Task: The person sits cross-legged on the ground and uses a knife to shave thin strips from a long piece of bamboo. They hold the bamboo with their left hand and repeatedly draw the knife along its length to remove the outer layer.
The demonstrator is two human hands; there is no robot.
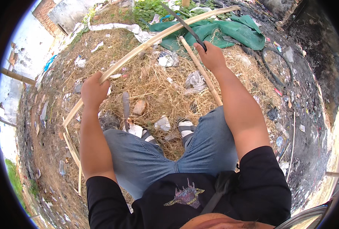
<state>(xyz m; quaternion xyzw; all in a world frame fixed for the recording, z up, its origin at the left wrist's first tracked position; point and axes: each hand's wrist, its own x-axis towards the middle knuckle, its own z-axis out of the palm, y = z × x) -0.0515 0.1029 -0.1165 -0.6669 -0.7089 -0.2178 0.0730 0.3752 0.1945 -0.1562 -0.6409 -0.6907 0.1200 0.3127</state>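
My left hand [94, 91] is wrapped round a long, pale split bamboo strip [139, 49], which runs from low on the left up to the far right. In my right hand [212, 57] is the handle of a long knife [190, 31]. Its dark, narrow blade points away to the upper left and crosses the strip in view; whether it touches cannot be told. Below the knife, a round bamboo pole [199, 68] slants toward my right knee. Another blade-like tool [126, 105] stands or lies near my left foot, its lower end partly hidden by paper.
Dry straw and litter cover the ground [150, 87]. A green tarp [230, 33] is bunched at the far right, beside a dark hose loop [278, 66]. A brick piece [139, 107] sits between my feet. Several split bamboo pieces [72, 149] lie by my left arm.
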